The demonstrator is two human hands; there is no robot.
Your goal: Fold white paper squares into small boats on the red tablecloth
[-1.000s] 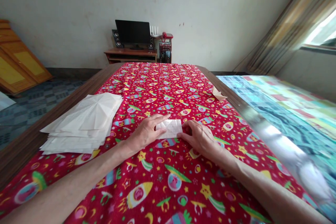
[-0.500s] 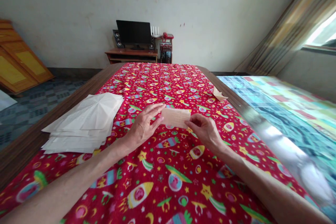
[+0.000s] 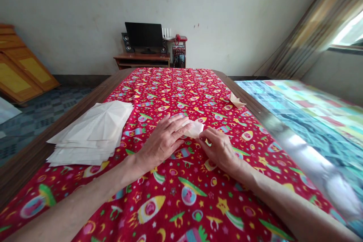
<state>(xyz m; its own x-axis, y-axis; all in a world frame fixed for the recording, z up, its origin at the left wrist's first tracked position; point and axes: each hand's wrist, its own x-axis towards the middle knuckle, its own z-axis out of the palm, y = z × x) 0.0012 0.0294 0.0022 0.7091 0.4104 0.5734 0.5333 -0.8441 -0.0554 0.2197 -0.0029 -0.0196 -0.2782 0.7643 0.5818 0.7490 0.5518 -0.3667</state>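
A small folded piece of pale paper point(image 3: 195, 129) lies on the red patterned cloth point(image 3: 176, 174) in front of me. My left hand point(image 3: 167, 135) rests over its left part, fingers stretched out flat and covering that end. At the paper's right corner, my right hand point(image 3: 217, 145) pinches the edge between thumb and fingers. To the left sits a stack of creased white paper sheets point(image 3: 93, 132), apart from both hands. A small folded paper piece with pointed tips point(image 3: 237, 101) lies near the cloth's right edge.
The cloth covers a dark wooden table point(image 3: 98, 90). Beyond it stand a monitor point(image 3: 144, 36), speakers and a red telephone point(image 3: 180, 38). A wooden cabinet point(image 3: 24, 66) is at the left, and a bed-like surface with a checked cover point(image 3: 297, 117) lies along the right.
My left hand has moved right and flattened over the paper, which earlier showed as a wider rectangle between my hands. My right hand stays at its right end.
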